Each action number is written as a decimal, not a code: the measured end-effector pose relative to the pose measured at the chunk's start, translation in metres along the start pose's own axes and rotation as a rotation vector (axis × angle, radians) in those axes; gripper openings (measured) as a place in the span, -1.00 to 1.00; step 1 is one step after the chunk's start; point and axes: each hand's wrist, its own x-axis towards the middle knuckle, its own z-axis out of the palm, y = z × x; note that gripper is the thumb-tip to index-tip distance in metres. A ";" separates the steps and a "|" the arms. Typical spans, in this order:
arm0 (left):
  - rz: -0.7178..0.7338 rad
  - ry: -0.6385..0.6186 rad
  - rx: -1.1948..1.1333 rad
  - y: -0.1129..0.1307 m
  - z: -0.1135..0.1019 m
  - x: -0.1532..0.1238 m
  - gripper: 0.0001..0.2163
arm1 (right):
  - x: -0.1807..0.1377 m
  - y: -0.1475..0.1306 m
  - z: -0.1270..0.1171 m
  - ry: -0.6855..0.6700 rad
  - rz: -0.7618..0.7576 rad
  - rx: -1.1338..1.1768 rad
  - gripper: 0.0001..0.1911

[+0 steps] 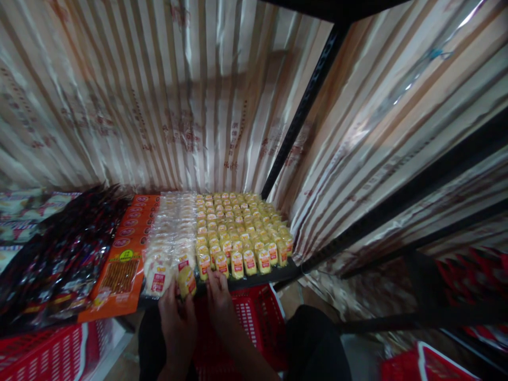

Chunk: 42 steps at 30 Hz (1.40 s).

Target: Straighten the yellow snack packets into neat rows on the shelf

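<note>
My left hand [178,320] is closed on a small yellow snack packet [186,280] with a red and white label, tilted in front of the white packets. Close by on the right, my right hand [220,299] reaches up to the shelf's front edge. Its fingertips touch the lower front of the tight rows of matching yellow packets [237,263], and the fingers look stretched out. Clear-wrapped round white packets [156,275] with red labels stand in columns just left of the yellow ones.
An orange bag of stick snacks [119,275] and dark shiny packets [59,264] lie farther left. Below are a red basket [262,312] between the knees and another red basket [47,354]. Black shelf posts [305,106] and striped wrinkled sheeting [190,95] enclose the back and right.
</note>
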 end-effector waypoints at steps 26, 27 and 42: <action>-0.151 -0.265 -0.154 0.016 0.042 -0.007 -0.60 | 0.000 0.011 -0.029 0.105 0.051 -0.206 -0.65; -0.150 -0.258 -0.152 0.016 0.043 -0.007 -0.60 | 0.001 0.012 -0.030 0.121 0.072 -0.233 -0.65; -0.159 -0.212 -0.047 0.022 0.037 0.002 -0.59 | 0.021 0.016 -0.028 0.035 0.097 -0.433 -0.44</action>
